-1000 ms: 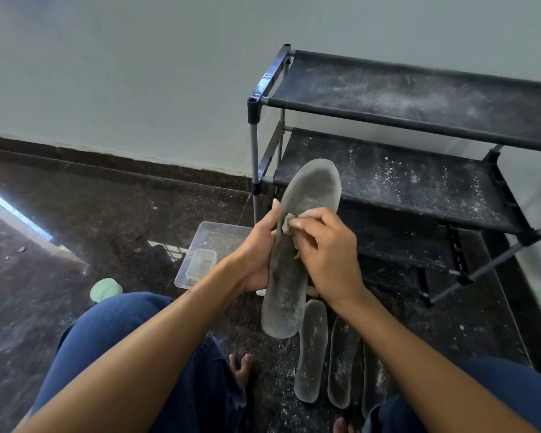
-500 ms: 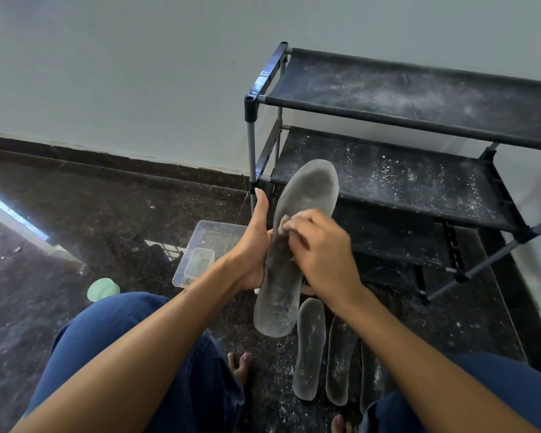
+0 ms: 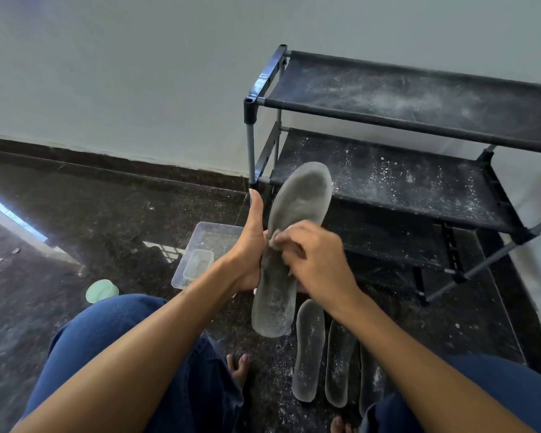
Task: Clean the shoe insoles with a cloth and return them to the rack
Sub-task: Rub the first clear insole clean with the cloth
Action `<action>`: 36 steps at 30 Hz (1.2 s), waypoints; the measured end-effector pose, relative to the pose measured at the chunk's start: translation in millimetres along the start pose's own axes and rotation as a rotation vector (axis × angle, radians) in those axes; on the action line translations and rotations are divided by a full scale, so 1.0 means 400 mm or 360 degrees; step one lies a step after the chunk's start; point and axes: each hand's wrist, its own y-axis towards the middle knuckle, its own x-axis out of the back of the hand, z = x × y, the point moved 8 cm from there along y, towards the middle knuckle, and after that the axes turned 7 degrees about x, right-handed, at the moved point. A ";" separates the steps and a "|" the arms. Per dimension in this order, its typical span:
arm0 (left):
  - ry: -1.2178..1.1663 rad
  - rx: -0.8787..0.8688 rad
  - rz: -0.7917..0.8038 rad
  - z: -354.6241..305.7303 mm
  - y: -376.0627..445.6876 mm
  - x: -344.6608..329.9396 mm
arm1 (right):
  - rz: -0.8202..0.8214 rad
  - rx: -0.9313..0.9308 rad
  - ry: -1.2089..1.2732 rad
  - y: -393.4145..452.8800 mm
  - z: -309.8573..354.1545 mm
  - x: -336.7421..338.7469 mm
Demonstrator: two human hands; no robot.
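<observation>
The left hand [image 3: 247,260] grips the insole [image 3: 289,245] at its waist, held upright before the rack [image 3: 419,120]; the right hand [image 3: 316,260] pinches a cloth [image 3: 274,242] against it. Hard rubbing could bend the insole or slip it free, dropping it onto the dusty floor [image 3: 107,214].

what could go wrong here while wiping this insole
The left hand holds the insole only along one edge, thumb raised off it, so the right hand rubbing with the cloth may bend or twist it loose. Loosened dust would likely fall onto the insoles on the floor right below. The rack shelves look powdery, so a cleaned insole set there might get dirty again.
</observation>
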 end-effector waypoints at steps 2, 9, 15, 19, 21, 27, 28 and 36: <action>0.0027 -0.0056 -0.0113 -0.014 0.001 0.023 | 0.0067 -0.0123 0.0363 -0.004 0.004 -0.012; -0.0010 -0.0037 0.0117 -0.011 -0.011 -0.020 | -0.0224 -0.0186 0.0126 0.015 -0.042 0.040; -0.0072 -0.0099 -0.0083 -0.024 -0.006 0.013 | -0.0082 0.0075 -0.0466 0.000 0.008 0.008; -0.0075 -0.0110 -0.0036 -0.024 0.000 0.013 | -0.0088 0.0137 -0.0328 0.004 0.002 0.010; -0.0082 -0.0101 -0.0066 -0.025 -0.001 0.018 | -0.0074 0.0201 -0.0328 0.000 0.010 0.001; -0.0165 -0.0138 -0.0018 -0.038 -0.005 0.030 | 0.0215 0.0333 -0.0131 -0.039 0.057 -0.057; -0.0186 -0.0173 -0.0038 -0.045 -0.006 0.035 | 0.0191 0.0328 -0.0065 -0.034 0.058 -0.046; -0.0147 -0.0202 -0.0107 -0.063 -0.007 0.040 | -0.0028 0.0226 -0.0090 0.004 0.032 -0.016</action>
